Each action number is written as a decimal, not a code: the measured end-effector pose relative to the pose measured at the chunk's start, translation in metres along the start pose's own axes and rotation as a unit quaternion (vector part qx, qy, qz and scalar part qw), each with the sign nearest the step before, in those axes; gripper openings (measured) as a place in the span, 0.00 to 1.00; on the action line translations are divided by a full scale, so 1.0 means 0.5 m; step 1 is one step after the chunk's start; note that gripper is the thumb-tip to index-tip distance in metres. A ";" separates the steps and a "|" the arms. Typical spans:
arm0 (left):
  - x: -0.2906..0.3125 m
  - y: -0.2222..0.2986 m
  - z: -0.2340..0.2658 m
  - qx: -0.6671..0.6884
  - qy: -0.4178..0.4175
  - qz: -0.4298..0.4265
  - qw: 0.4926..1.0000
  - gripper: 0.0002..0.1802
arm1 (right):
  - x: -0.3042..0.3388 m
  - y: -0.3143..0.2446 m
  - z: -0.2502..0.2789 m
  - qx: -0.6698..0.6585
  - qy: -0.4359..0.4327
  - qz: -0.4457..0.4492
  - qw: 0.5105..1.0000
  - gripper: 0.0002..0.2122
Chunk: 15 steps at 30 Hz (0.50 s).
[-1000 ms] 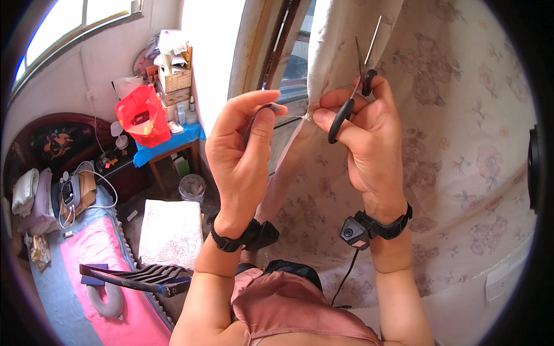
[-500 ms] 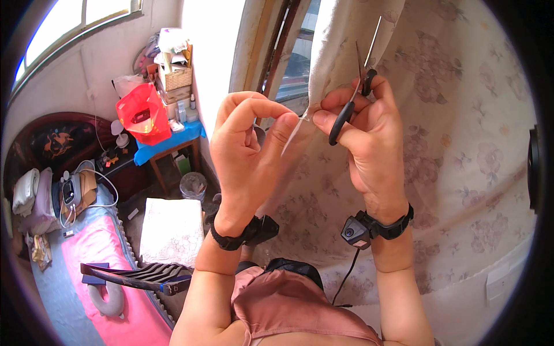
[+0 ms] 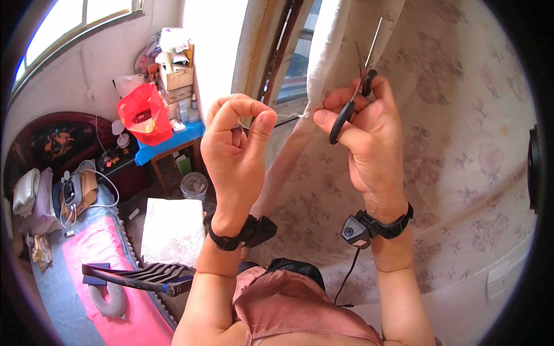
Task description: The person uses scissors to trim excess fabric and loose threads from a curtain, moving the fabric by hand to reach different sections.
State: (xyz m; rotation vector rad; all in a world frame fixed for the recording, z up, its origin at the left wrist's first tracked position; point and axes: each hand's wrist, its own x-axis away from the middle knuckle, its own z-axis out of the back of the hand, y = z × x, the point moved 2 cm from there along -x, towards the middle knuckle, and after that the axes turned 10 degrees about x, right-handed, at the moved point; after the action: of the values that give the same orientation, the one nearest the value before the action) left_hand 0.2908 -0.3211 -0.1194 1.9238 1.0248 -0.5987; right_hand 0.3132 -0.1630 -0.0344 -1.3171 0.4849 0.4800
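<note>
A floral, pale curtain (image 3: 441, 144) hangs in front of me on the right. My right hand (image 3: 375, 138) has black-handled scissors (image 3: 343, 122) looped on its fingers, blades pointing up and parted. With thumb and forefinger, the same hand also pinches the curtain's left edge. A thin white thread (image 3: 288, 116) runs loosely from that edge to my left hand (image 3: 234, 155), whose thumb and forefinger are pressed together on its end. The scissor blades stand above and apart from the thread.
Behind the curtain edge is a window frame (image 3: 254, 52). At left, a red bag (image 3: 144, 118) sits on a blue-covered table (image 3: 150, 151), beside a bed with a pink mat (image 3: 101, 259). A white patterned seat (image 3: 172, 230) and a bin (image 3: 194, 185) stand below.
My left hand has moved left, away from the curtain edge, and the thread now spans the gap between my hands. The right hand and scissors have barely moved.
</note>
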 end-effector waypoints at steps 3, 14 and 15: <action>0.001 0.035 -0.010 -0.102 0.006 0.011 0.995 0.06 | -0.001 -0.001 -0.003 0.010 0.003 -0.006 1.000 0.24; -0.006 0.031 -0.038 -0.083 -0.084 0.012 0.993 0.07 | 0.002 0.007 -0.001 -0.005 -0.002 -0.009 1.000 0.23; -0.007 0.028 -0.038 -0.095 -0.084 0.031 0.991 0.06 | 0.001 0.010 0.001 -0.005 -0.002 -0.009 1.000 0.23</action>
State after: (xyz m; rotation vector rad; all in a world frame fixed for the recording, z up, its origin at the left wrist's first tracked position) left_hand 0.3010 -0.3107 -0.1007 1.7015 0.8809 -0.5942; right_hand 0.3106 -0.1614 -0.0384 -1.3282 0.4672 0.4710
